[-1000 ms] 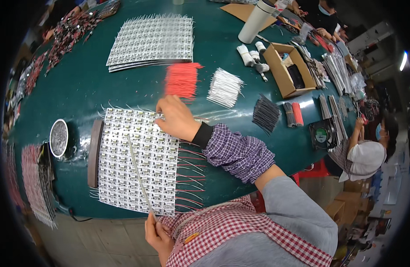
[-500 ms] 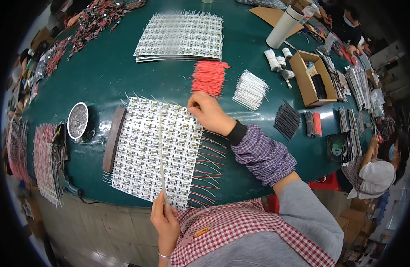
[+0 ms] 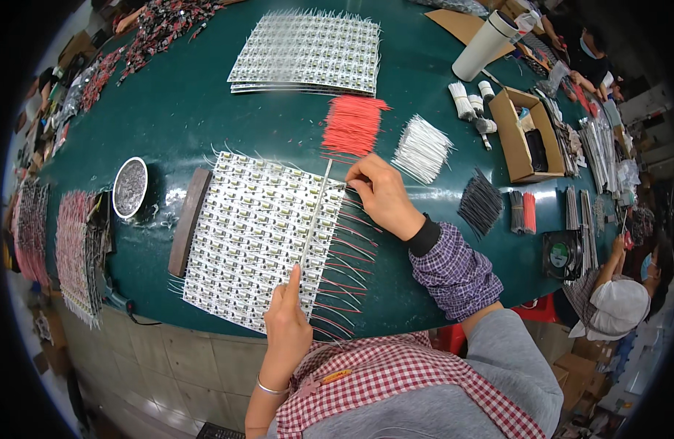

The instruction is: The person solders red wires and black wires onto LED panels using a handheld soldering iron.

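A white sheet of small circuit boards (image 3: 249, 234) lies in front of me, with red and white wires (image 3: 351, 271) sticking out along its right edge. My left hand (image 3: 287, 329) is closed round a long thin pale stick (image 3: 316, 212), index finger stretched along it. The stick slants over the sheet, its far tip by the upper right corner. At that corner my right hand (image 3: 384, 194) pinches with thumb and finger; what lies between them is too small to make out. Beyond it are a pile of red wires (image 3: 353, 126) and a pile of white wires (image 3: 422, 148).
A dark bar (image 3: 190, 223) lies along the sheet's left edge, near a round cup (image 3: 130, 188). More board sheets (image 3: 305, 55) are stacked at the back. On the right are black wires (image 3: 482, 203), a cardboard box (image 3: 514, 139) and a white tumbler (image 3: 484, 47). Other people sit farther right.
My left hand has moved right and away from me, carrying the stick from the sheet's middle to its upper right. My right hand has shifted right, off the sheet's top edge to its corner.
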{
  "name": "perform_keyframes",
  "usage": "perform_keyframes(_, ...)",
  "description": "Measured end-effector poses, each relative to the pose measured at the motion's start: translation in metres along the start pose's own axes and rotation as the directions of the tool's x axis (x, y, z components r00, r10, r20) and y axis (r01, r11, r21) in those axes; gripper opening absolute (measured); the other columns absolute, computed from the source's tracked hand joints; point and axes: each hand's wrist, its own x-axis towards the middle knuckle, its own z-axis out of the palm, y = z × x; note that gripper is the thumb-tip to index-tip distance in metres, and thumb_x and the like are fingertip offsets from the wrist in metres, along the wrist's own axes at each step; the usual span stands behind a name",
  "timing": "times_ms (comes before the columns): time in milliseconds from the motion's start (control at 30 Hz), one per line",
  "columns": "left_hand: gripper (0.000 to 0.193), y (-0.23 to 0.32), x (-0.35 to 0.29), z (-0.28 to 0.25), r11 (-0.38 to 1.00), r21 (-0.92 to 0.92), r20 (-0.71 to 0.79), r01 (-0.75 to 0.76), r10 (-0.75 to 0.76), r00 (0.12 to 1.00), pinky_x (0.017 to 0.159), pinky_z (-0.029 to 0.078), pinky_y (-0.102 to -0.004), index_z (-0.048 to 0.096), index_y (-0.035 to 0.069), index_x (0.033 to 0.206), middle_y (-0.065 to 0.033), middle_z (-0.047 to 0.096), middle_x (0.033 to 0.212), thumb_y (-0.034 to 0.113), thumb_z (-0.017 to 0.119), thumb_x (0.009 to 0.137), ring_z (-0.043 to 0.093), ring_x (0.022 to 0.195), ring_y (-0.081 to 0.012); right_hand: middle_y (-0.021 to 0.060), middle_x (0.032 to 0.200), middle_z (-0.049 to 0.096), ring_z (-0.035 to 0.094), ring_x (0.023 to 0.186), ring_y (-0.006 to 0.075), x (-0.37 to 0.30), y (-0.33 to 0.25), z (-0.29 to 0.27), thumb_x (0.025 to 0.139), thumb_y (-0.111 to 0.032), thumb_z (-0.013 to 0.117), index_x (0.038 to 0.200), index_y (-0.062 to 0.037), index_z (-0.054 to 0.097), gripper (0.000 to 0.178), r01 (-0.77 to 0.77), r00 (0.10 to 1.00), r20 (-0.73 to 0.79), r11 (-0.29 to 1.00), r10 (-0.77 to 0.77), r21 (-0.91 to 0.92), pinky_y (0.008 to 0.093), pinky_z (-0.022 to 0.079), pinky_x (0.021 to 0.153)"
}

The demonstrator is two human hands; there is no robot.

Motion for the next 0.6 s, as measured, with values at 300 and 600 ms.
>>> perform_keyframes(300,0.061,0.001,0.000,-0.003,0.999,-0.024,0.046,0.031,-0.030,0.998,0.057,0.044,-0.0358,0.049,0.007,0.142,-0.0140,0.052,0.082,-0.014,0.045,0.084,0.052,0.063,-0.0250,0.0115,0.109,0.064,0.056,0.110,0.0308,0.003,0.008,0.020,0.075,0.009,0.056,0.101,0.0000,0.065,0.029,0.372,0.928,0.118,0.897,-0.353,-0.240,0.0389,0.048,0.093)
perform_keyframes(600,0.060,0.005,0.000,0.000,0.989,-0.125,0.029,0.085,-0.082,0.996,0.055,0.043,-0.0342,0.049,0.007,0.142,-0.0126,0.050,0.078,-0.013,0.045,0.086,0.051,0.058,-0.0226,0.0123,0.117,0.065,0.054,0.122,0.0323,0.003,0.006,0.022,0.077,0.008,0.054,0.104,0.0000,0.067,0.030,0.348,0.937,0.068,0.917,-0.341,-0.195,0.0397,0.046,0.101)
